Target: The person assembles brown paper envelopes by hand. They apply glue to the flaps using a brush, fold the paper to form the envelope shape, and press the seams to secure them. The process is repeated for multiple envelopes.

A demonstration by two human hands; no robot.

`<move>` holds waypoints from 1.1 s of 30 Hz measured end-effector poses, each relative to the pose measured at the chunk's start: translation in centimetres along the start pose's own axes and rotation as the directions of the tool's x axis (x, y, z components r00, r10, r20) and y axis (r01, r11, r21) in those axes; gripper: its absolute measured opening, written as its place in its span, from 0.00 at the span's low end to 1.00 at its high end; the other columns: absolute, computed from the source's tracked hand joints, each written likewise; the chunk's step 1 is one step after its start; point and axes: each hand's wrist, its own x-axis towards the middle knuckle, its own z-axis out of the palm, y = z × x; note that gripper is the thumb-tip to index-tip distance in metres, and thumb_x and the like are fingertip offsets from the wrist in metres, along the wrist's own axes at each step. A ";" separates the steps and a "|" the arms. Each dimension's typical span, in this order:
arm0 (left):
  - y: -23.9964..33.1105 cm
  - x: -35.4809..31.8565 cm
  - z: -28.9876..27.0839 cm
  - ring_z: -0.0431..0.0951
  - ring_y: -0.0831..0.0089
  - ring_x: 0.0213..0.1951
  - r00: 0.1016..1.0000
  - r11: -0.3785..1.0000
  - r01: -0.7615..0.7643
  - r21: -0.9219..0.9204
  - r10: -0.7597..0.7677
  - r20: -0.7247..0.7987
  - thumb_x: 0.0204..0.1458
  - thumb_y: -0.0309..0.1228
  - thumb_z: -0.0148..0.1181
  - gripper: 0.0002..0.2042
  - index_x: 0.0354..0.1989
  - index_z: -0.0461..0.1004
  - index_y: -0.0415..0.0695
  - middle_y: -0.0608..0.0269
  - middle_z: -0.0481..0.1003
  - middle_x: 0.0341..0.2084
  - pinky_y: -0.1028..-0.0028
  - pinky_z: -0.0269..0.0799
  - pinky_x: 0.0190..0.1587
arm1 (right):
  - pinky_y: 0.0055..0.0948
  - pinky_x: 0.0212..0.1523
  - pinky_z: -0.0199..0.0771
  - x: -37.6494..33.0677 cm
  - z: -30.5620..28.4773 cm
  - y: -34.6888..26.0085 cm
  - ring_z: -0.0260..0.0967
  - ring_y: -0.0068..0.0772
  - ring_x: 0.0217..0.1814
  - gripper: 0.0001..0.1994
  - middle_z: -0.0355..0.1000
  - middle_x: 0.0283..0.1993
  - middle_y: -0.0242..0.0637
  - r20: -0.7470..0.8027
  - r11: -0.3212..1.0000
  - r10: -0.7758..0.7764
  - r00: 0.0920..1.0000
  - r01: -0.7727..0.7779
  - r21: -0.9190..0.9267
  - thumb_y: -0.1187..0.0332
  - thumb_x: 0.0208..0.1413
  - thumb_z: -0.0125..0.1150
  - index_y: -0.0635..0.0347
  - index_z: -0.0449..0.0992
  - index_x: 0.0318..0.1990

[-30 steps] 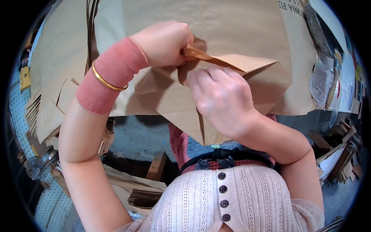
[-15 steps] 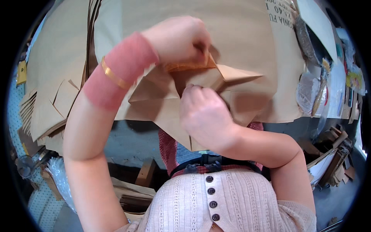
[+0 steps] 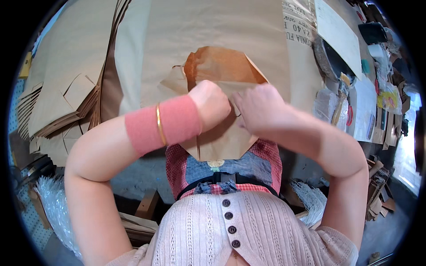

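Note:
A brown paper bag point(image 3: 222, 144) lies at the near edge of the work surface, its end spread open into angled folds. The far flap stands up and shows an orange-brown inner face. My left hand point(image 3: 209, 104), below a pink wristband with a gold bangle, is closed in a fist on the bag's middle fold. Just to its right, my right hand point(image 3: 257, 106) has its fingers curled on the same paper, slightly blurred. The knuckles hide the paper's edge between the fingers. Beneath the bag is a large brown paper sheet point(image 3: 213, 26).
Stacked, slit brown paper bags point(image 3: 57, 106) sit at the left. At the right are a dark curved trough point(image 3: 326, 55), a brush point(image 3: 341, 97), a red-handled tool point(image 3: 349, 116) and a yellow packet point(image 3: 390, 99). Plastic string bundles point(image 3: 57, 213) hang below the table edge.
My left hand has come down toward me from the far flap, and my right hand has shifted right and up. The far flap has opened wider, baring more of its inner face.

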 end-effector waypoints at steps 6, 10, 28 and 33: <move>-1.3 -0.5 -0.6 0.81 0.60 0.41 0.898 0.932 0.361 -0.022 -0.341 0.278 0.47 0.31 0.56 0.15 0.45 0.75 0.42 0.54 0.79 0.39 0.65 0.78 0.41 | 0.34 0.43 0.77 1.4 -0.5 0.5 0.78 0.37 0.49 0.25 0.77 0.46 0.37 0.024 0.990 0.139 0.990 -0.138 -0.016 0.65 0.49 0.65 0.55 0.67 0.56; -3.2 -7.0 4.4 0.81 0.61 0.39 0.859 0.927 0.335 0.170 -0.227 -0.458 0.49 0.28 0.55 0.22 0.54 0.71 0.35 0.56 0.79 0.33 0.63 0.78 0.41 | 0.39 0.41 0.78 -1.3 4.5 3.5 0.79 0.41 0.46 0.25 0.78 0.41 0.39 -0.141 0.955 0.295 0.945 -0.285 0.083 0.70 0.45 0.65 0.55 0.66 0.53; -5.7 -5.4 1.6 0.76 0.50 0.42 0.911 0.678 0.180 -0.713 -0.389 -0.139 0.41 0.24 0.64 0.14 0.39 0.75 0.37 0.50 0.76 0.37 0.62 0.72 0.46 | 0.41 0.36 0.76 1.2 2.0 7.8 0.75 0.52 0.34 0.05 0.75 0.26 0.49 -0.420 0.904 0.029 0.907 0.155 0.398 0.69 0.47 0.60 0.61 0.77 0.24; -4.6 -4.2 4.0 0.76 0.48 0.38 0.770 0.638 0.368 -0.676 -0.616 -0.163 0.47 0.30 0.65 0.12 0.36 0.74 0.37 0.47 0.76 0.30 0.59 0.72 0.41 | 0.38 0.32 0.73 1.7 4.9 6.6 0.75 0.44 0.32 0.09 0.73 0.27 0.41 -0.721 0.972 0.206 0.662 -0.056 0.227 0.68 0.49 0.65 0.54 0.76 0.39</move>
